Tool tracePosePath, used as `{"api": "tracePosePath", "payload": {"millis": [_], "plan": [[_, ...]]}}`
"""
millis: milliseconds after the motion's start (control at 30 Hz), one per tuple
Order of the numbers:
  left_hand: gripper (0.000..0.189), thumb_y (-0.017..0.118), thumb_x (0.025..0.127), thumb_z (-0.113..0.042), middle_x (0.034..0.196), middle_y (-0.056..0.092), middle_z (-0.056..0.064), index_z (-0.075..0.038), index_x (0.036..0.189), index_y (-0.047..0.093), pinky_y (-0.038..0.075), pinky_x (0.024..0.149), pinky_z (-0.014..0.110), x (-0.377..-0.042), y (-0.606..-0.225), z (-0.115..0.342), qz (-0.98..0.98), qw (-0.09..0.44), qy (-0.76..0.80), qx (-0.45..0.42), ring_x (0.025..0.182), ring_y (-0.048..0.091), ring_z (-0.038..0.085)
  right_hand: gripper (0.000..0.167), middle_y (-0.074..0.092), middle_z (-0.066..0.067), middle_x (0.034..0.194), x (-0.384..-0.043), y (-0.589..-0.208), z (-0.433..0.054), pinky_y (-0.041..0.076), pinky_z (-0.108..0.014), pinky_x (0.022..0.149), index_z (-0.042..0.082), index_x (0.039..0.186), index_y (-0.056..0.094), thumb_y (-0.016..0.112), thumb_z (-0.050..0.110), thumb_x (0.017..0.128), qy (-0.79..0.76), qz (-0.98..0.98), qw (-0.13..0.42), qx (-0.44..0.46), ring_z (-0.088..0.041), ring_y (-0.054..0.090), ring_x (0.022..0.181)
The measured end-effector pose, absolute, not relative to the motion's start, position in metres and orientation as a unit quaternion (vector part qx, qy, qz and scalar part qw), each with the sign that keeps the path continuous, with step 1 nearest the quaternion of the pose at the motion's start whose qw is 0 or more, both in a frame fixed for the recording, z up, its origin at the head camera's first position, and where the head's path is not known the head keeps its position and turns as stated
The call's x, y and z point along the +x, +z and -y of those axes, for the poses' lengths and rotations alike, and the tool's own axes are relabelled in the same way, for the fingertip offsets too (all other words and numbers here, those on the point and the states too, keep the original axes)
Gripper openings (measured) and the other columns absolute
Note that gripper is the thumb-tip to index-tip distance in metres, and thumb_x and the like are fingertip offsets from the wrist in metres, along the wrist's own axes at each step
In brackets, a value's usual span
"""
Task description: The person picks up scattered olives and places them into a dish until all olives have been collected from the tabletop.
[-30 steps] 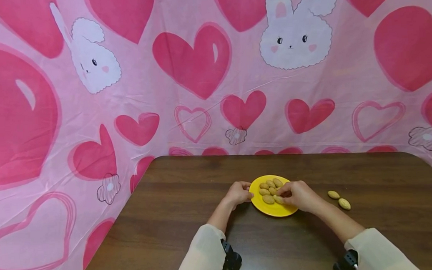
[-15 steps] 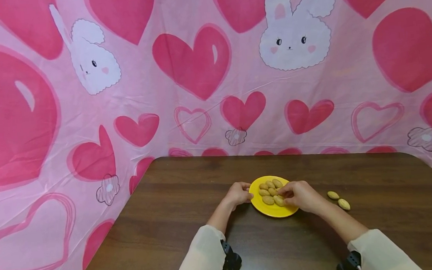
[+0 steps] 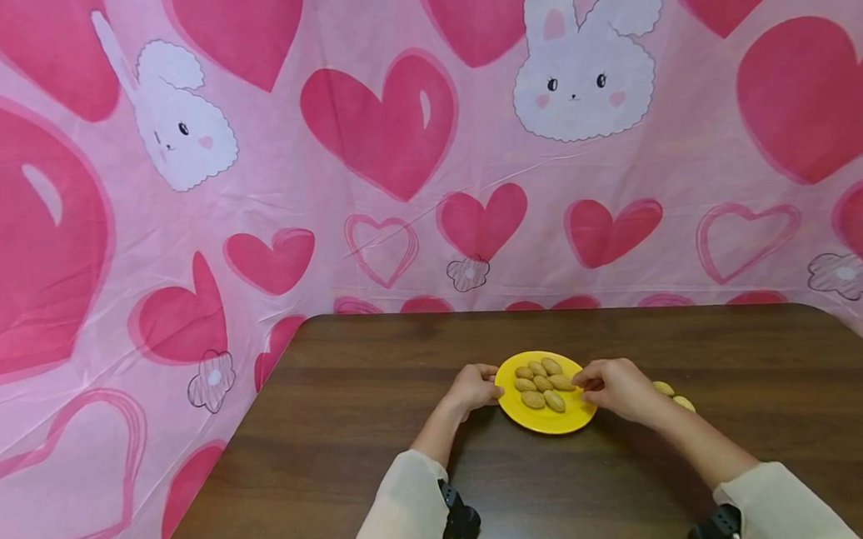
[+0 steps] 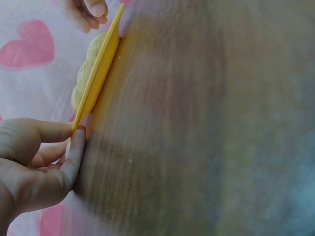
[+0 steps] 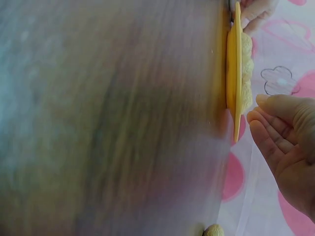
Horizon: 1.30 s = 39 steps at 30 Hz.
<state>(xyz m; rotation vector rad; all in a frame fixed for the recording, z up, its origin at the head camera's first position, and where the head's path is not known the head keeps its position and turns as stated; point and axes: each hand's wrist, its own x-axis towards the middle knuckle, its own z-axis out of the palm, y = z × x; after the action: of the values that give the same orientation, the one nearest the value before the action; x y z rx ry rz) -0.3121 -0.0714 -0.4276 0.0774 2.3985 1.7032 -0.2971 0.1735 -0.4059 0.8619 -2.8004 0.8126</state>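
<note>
A round yellow plate [image 3: 578,412] rests on the table with several oval, wrinkled tan nuts [image 3: 541,384] on it, which look like walnuts in the shell. My left hand [image 3: 473,388] pinches the plate's left rim, thumb on one face and fingers on the other, as the left wrist view shows at the rim [image 4: 102,69]. At the plate's right edge hovers my right hand [image 3: 622,387], its fingertips close to the rightmost nut. In the right wrist view the right hand [image 5: 290,142] has thumb and fingers bent toward each other with nothing between them.
Two loose nuts [image 3: 685,403] lie on the brown wooden table [image 3: 378,365] right of the plate, partly covered by my right wrist. Behind the table hangs a pink cloth [image 3: 377,23] with hearts and rabbits. Each sleeve carries a small black wrist camera [image 3: 461,518].
My right hand has drawn back to the right from over the nuts, uncovering the rightmost ones and now covering part of the loose pair. My left hand keeps its hold on the plate.
</note>
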Motion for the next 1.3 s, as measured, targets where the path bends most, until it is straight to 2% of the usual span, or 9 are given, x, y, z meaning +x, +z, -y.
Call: {"api": "tracePosePath", "payload": {"millis": [367, 567, 933, 1133, 1300], "plan": [[0.037, 0.059, 0.084, 0.009, 0.098, 0.059, 0.012, 0.009, 0.121, 0.053, 0.055, 0.071, 0.031, -0.311, -0.426, 0.072, -0.811, 0.100, 0.576, 0.023, 0.085, 0.061, 0.019, 0.015, 0.066, -0.006, 0.085, -0.292, -0.398, -0.190, 0.054, -0.028, 0.063, -0.001, 0.091, 0.070, 0.072, 0.001, 0.076, 0.271, 0.923, 0.057, 0.269, -0.016, 0.059, 0.072], [0.037, 0.058, 0.085, 0.009, 0.098, 0.059, 0.012, 0.010, 0.121, 0.053, 0.055, 0.071, 0.030, -0.311, -0.426, 0.072, -0.809, 0.101, 0.578, 0.022, 0.086, 0.062, 0.020, 0.014, 0.066, -0.005, 0.084, -0.291, -0.398, -0.202, 0.054, -0.028, 0.062, 0.000, 0.090, 0.070, 0.072, 0.002, 0.076, 0.261, 0.925, 0.078, 0.265, -0.016, 0.059, 0.072], [0.039, 0.058, 0.085, 0.009, 0.100, 0.059, 0.013, 0.009, 0.123, 0.052, 0.055, 0.071, 0.030, -0.311, -0.427, 0.071, -0.809, 0.101, 0.578, 0.015, 0.086, 0.061, 0.019, 0.019, 0.067, -0.011, 0.088, -0.286, -0.385, -0.220, 0.054, -0.028, 0.060, -0.003, 0.097, 0.069, 0.069, 0.005, 0.079, 0.299, 0.927, 0.080, 0.210, -0.021, 0.062, 0.073], [0.038, 0.059, 0.084, 0.009, 0.098, 0.059, 0.012, 0.009, 0.122, 0.053, 0.055, 0.070, 0.030, -0.310, -0.426, 0.071, -0.813, 0.099, 0.574, 0.016, 0.085, 0.062, 0.020, 0.020, 0.068, -0.012, 0.086, -0.283, -0.382, -0.229, 0.051, -0.021, 0.055, -0.004, 0.097, 0.069, 0.070, 0.006, 0.080, 0.310, 0.930, 0.087, 0.177, -0.019, 0.061, 0.069], [0.039, 0.059, 0.084, 0.009, 0.099, 0.059, 0.012, 0.009, 0.122, 0.052, 0.055, 0.070, 0.030, -0.311, -0.426, 0.070, -0.812, 0.099, 0.574, 0.015, 0.086, 0.062, 0.020, 0.021, 0.068, -0.012, 0.087, -0.283, -0.383, -0.237, 0.051, -0.022, 0.059, -0.002, 0.098, 0.070, 0.070, 0.010, 0.081, 0.303, 0.936, 0.097, 0.150, -0.021, 0.062, 0.073]]}}
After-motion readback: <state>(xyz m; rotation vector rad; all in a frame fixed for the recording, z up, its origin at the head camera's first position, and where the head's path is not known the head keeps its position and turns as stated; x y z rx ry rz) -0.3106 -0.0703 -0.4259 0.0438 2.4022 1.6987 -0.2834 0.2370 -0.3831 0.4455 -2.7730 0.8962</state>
